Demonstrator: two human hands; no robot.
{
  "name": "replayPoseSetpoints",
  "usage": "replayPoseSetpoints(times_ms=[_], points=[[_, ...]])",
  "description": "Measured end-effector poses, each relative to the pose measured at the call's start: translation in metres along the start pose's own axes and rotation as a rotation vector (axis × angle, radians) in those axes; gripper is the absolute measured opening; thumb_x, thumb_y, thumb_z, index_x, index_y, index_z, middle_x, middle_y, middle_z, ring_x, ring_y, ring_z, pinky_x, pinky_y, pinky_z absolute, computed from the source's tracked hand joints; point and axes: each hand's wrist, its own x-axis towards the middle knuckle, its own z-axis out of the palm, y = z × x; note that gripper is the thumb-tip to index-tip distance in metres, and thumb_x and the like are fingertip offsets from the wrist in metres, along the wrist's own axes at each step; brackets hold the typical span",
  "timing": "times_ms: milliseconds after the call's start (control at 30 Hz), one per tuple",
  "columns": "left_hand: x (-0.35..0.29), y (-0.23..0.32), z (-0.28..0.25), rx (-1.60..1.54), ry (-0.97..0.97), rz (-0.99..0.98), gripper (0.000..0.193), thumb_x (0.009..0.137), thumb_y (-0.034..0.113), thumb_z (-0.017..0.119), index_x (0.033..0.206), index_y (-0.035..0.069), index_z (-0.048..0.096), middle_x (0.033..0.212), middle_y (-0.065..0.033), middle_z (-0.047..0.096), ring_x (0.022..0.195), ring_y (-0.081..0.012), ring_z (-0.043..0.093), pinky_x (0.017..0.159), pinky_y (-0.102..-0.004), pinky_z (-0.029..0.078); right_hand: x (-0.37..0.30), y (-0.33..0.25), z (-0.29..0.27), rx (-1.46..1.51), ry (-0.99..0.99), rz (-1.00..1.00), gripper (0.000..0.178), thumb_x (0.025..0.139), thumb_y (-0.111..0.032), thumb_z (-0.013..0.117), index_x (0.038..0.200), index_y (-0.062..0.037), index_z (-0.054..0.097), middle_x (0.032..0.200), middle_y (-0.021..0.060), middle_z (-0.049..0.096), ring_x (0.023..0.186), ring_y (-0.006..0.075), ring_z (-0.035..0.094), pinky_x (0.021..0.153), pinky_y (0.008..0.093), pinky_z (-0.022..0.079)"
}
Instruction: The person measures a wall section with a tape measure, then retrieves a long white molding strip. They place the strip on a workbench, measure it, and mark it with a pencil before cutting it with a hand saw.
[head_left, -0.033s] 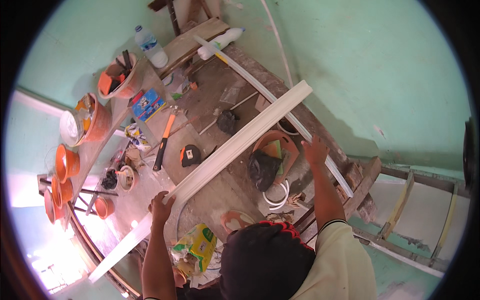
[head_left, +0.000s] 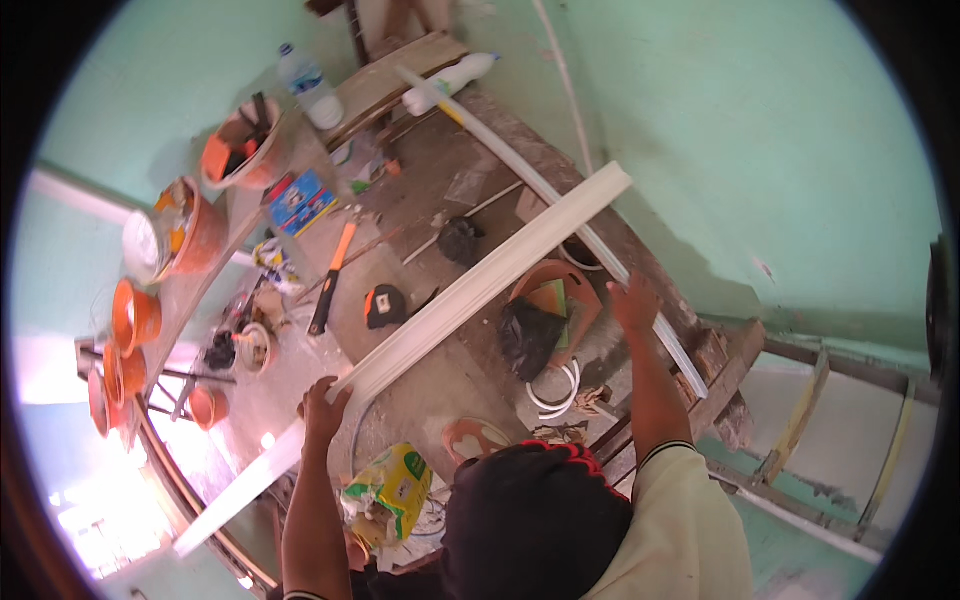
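A long white moulding (head_left: 490, 283) lies slantwise before the person, its right end reaching out over a silver bar (head_left: 526, 178) that runs crosswise beneath it. From where I stand, the left hand (head_left: 325, 408) has its fingers and thumb closed over the moulding, toward its left end. The right hand (head_left: 635, 305) is clear of the moulding, below its right end and over the silver bar; its fingers look partly spread, and whether they pinch the bar or only rest there I cannot tell.

State of the work, as far as can be judged: the moulding is one unbroken length, in hand and not fastened to any wall, so handling appears under way and placement not done. Whether it is already cut or marked cannot be made out.

Beyond the moulding lie a tape measure (head_left: 385, 306), just beside it, a hammer (head_left: 332, 280) with an orange-and-black handle, and, farther off, a blue box (head_left: 302, 203). On the person's side of the moulding are a black plastic bag (head_left: 528, 338), near its middle, and a yellow-and-green packet (head_left: 405, 487), nearer the left hand; neither hand touches these.
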Motion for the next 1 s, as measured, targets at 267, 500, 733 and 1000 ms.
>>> replayPoseSetpoints(times_ms=[267,500,733,1000], points=[[0.0,0.012,0.001,0.043,0.036,0.028,0.045,0.088,0.046,0.069,0.121,0.015,0.068,0.112,-0.0113,0.07,0.114,-0.0317,0.061,0.103,-0.0499,0.034,-0.001,-0.003,0.003,-0.013,-0.029,-0.047,0.056,0.091,-0.056,0.061,0.116,-0.006,0.06,0.113,0.0194,0.065,0.106,0.0434,0.062,0.086,0.0601,0.045],[-0.003,0.025,0.008,0.019,0.117,0.079,0.041,0.089,0.043,0.069,0.118,0.015,0.069,0.111,-0.0107,0.07,0.114,-0.0317,0.06,0.107,-0.0491,0.031,0.017,0.032,0.034,0.027,-0.004,-0.101,0.057,0.091,-0.057,0.061,0.11,-0.0037,0.064,0.098,0.0221,0.066,0.095,0.0427,0.065,0.082,0.0525,0.049],[0.003,0.021,0.009,-0.086,0.083,-0.043,0.044,0.088,0.045,0.069,0.11,0.008,0.072,0.102,-0.0172,0.072,0.105,-0.0311,0.065,0.107,-0.0442,0.03,0.016,0.005,0.003,0.164,-0.074,0.039,0.057,0.09,-0.057,0.063,0.112,-0.0042,0.062,0.104,0.0228,0.069,0.098,0.0459,0.065,0.083,0.0519,0.05],[0.007,0.022,0.009,-0.095,0.064,-0.043,0.042,0.087,0.045,0.069,0.109,0.009,0.074,0.102,-0.0148,0.074,0.106,-0.0313,0.065,0.108,-0.0435,0.03,0.023,0.005,-0.015,0.377,-0.256,0.005,0.073,0.079,-0.064,0.072,0.119,-0.0045,0.062,0.109,0.023,0.07,0.103,0.0437,0.066,0.087,0.0499,0.05]])
